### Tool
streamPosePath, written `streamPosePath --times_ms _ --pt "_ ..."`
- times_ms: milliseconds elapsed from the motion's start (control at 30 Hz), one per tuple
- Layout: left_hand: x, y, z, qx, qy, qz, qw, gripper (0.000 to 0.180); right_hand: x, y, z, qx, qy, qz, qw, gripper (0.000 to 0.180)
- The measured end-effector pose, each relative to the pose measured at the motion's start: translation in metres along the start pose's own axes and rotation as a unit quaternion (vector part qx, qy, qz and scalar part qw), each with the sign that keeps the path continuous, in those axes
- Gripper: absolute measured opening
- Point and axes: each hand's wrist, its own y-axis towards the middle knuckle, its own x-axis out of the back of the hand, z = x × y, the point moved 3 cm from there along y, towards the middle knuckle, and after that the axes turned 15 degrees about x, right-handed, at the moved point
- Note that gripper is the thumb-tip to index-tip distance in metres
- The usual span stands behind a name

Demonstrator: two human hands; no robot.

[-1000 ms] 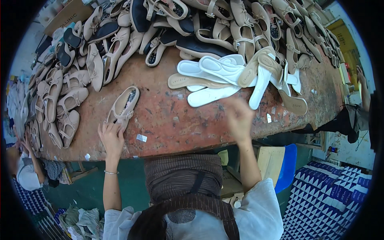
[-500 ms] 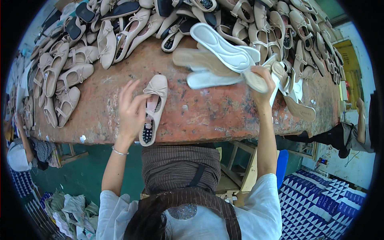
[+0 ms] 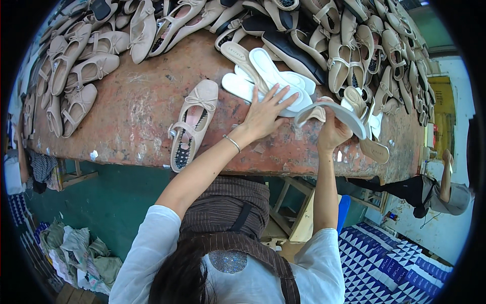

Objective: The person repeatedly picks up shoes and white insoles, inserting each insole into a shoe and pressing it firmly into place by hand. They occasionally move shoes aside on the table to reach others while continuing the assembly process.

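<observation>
My left hand (image 3: 266, 114) lies with fingers spread over a loose stack of white insoles (image 3: 276, 73), next to a beige insole (image 3: 242, 58). My right hand (image 3: 333, 131) grips a curved insole (image 3: 347, 119), its pale edge towards me, a little above the table. A small beige piece shows by its near end; I cannot tell whether it is part of the same insole. Left of my hands, a beige strap shoe (image 3: 201, 104) with a bow stands on the table, toe pointing away, its dotted inside showing.
Beige shoes (image 3: 172, 28) are heaped along the table's far side, with several more at the left (image 3: 81, 76). More insoles (image 3: 374, 150) lie right of my right hand. Blue-and-white patterned boxes (image 3: 390, 261) stand on the floor at right. Another person (image 3: 440, 190) is at far right.
My left hand has left the shoe's side and crossed right onto the insoles. The stack, blurred and by my right hand before, lies on the table. My right hand now holds a curved insole.
</observation>
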Motion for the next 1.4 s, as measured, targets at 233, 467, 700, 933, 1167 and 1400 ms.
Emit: streamPosePath --times_ms 233,467,700,933,1167,1400 --pt "-0.014 0.009 0.019 0.005 0.089 -0.030 0.996 0.066 0.001 0.010 0.011 -0.013 0.042 -0.035 0.998 0.009" --pt "-0.002 -0.003 0.002 -0.038 0.018 -0.036 0.998 0.071 0.080 0.076 0.082 0.115 -0.074 -0.303 0.943 0.026" --pt "0.028 -0.067 -0.070 0.005 -0.458 0.038 0.888 0.137 -0.009 0.010 0.105 -0.073 -0.205 -0.145 0.965 0.026" --pt "-0.003 -0.097 -0.075 0.135 -0.698 0.010 0.703 0.110 -0.043 0.001 0.136 -0.102 0.020 -0.266 0.959 0.031" --pt "0.050 -0.107 -0.081 0.186 -0.690 0.451 0.535 0.038 0.034 0.004 0.066 -0.169 -0.075 -0.312 0.932 0.043" --pt "0.058 -0.050 -0.070 0.099 -0.386 0.274 0.875 0.057 0.158 -0.015 0.021 -0.249 0.013 -0.362 0.898 0.040"
